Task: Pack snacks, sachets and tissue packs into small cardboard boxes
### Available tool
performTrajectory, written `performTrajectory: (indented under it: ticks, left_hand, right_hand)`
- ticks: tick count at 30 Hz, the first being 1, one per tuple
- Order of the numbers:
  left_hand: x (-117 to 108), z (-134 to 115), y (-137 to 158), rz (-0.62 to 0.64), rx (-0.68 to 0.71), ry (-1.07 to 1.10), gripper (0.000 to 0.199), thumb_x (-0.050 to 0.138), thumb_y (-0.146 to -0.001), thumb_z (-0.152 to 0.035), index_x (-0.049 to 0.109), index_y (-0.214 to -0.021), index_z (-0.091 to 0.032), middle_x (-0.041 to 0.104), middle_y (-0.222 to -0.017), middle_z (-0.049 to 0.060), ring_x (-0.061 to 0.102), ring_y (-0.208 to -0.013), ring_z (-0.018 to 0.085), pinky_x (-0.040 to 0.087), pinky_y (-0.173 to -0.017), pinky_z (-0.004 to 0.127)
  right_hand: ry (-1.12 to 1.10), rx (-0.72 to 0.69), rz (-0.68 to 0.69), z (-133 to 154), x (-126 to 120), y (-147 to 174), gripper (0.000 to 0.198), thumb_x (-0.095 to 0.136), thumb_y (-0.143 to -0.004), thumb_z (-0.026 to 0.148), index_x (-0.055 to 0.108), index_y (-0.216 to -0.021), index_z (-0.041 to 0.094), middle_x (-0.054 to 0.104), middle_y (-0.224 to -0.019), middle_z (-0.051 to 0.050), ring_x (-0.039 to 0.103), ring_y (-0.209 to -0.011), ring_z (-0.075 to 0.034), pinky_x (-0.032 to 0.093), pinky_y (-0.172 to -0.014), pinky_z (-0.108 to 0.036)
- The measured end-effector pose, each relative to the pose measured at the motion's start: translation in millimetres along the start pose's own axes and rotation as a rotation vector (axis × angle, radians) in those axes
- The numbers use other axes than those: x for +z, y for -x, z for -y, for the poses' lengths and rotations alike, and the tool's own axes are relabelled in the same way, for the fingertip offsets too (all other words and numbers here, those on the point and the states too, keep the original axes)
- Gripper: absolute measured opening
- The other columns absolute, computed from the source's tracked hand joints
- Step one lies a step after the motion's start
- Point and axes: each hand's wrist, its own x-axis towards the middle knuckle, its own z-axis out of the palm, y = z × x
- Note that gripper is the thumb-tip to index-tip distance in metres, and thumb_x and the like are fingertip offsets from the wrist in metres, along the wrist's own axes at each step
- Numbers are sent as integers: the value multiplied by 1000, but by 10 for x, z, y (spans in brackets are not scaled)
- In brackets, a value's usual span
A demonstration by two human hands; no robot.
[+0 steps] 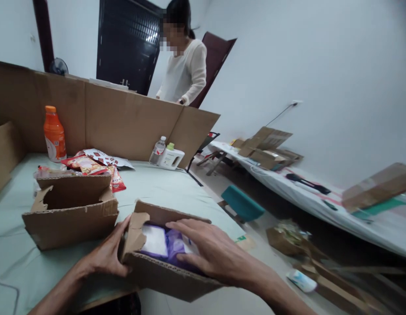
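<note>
A cardboard box with an uncovered top is tilted at the table's front edge. My left hand grips its left end, thumb on the near side and fingers at the far side. Inside lie soft packs, one white with purple edges and a purple-and-white pack beside it. My right hand reaches into the box, its thumb and fingers around the purple-and-white pack; the palm hides the box's right part. To the left stands a second cardboard box, its top also uncovered.
Snack bags, an orange bottle, a clear bottle and a white jug stand or lie along a cardboard wall. Behind it is a person. A teal stool and cartons are on the floor at right.
</note>
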Motion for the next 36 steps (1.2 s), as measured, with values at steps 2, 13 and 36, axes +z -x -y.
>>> performTrajectory:
  ticks: [2, 13, 36]
  left_hand:
    - [2, -3, 1, 0, -8, 4, 132, 82, -62, -31, 2, -166, -26, 24, -170, 16, 27, -156, 41, 20, -129, 59]
    - [157, -106, 321, -71, -47, -34, 130, 84, -68, -30, -1, -167, -34, 23, -171, 12, 25, -157, 41, 22, -129, 58]
    - [299, 285, 404, -78, -140, -63, 132, 84, -67, -38, -2, -167, -27, 12, -174, 17, 16, -160, 43, 15, -130, 61]
  right_hand:
    - [47, -58, -73, 24, -152, 30, 58, 69, -83, 27, 64, -141, 18, 70, -136, -18, 68, -123, -34, 55, -104, -52]
    - [-41, 76, -630, -412, -1072, -809, 54, 74, -83, 43, 66, -131, 19, 75, -123, -11, 72, -107, -32, 59, -92, -47]
    - [-273, 53, 275, 196, -2, -2, 76, 73, -83, 34, 52, -154, 21, 49, -161, -15, 46, -147, -35, 36, -122, -51]
